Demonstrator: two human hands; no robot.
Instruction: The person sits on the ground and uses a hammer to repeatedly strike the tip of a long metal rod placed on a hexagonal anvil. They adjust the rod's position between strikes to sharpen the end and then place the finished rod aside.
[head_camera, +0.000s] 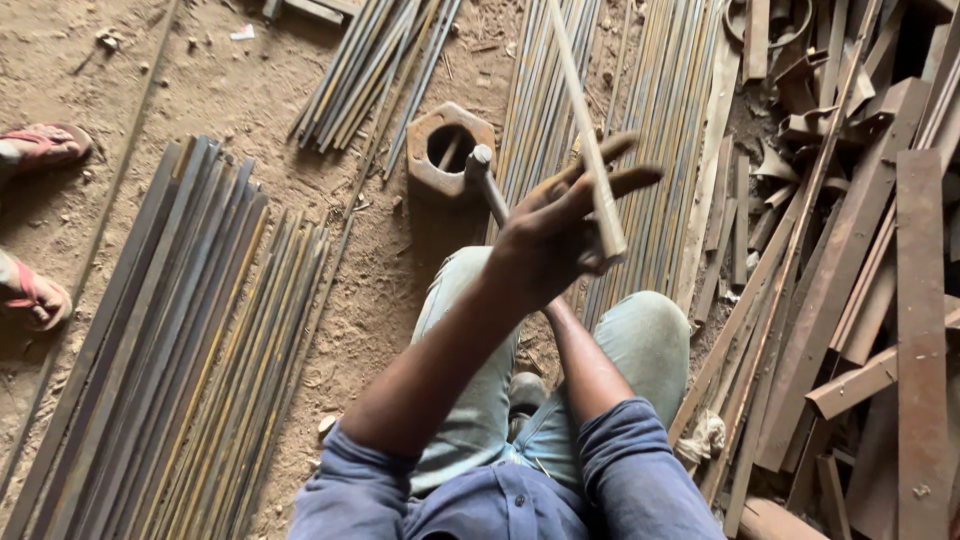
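Note:
My left hand (548, 232) is raised in front of me, fingers partly spread, gripping a long thin pale metal rod (588, 130) that slants up and away to the top edge. My right forearm (583, 365) rises from my lap and the hand itself is hidden behind the left hand. A hammer (481, 165) with a round steel head sticks out to the left from behind my left hand, its handle running back toward the hidden right hand. My knees in pale jeans (650, 340) are below.
A rusty hexagonal block with a round hole (450, 150) stands on the dirt ahead. Bundles of flat strips (180, 350) lie left, thin rods (650, 90) ahead, rusty scrap bars (880, 260) right. Another person's sandalled feet (38, 145) are at the left edge.

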